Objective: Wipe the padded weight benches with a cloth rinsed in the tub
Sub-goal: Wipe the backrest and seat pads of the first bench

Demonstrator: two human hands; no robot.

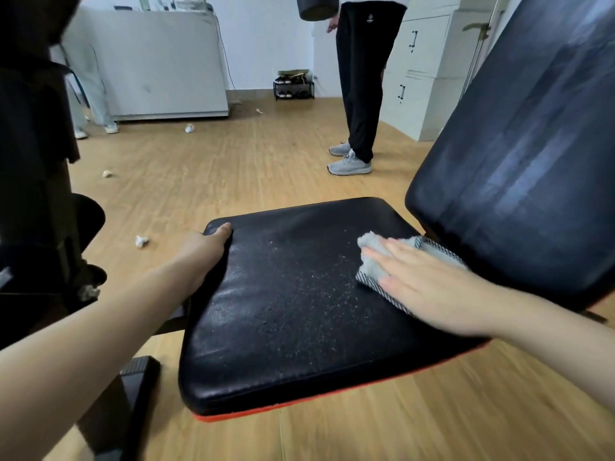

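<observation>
While gripping the bench [286, 361] at ten o'clock with the left hand [209, 247], pressing the cloth [371, 257] down under the flat right hand [429, 281] at three o'clock; likely sweeping next toward nine, across the speckled dust [316, 287].

Wood floor [199, 181] carried scattered crumpled paper scraps [141, 241]. A person [361, 78] in black trousers and grey sneakers [349, 166] stood mid-room. Low shoe rack [294, 86] sat against far wall, near a white cabinet [156, 64].

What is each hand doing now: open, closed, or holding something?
Left hand: closed, gripping the seat pad by its left edge.
Right hand: open, straight fingers pressing the cloth flat on the seat pad.
</observation>
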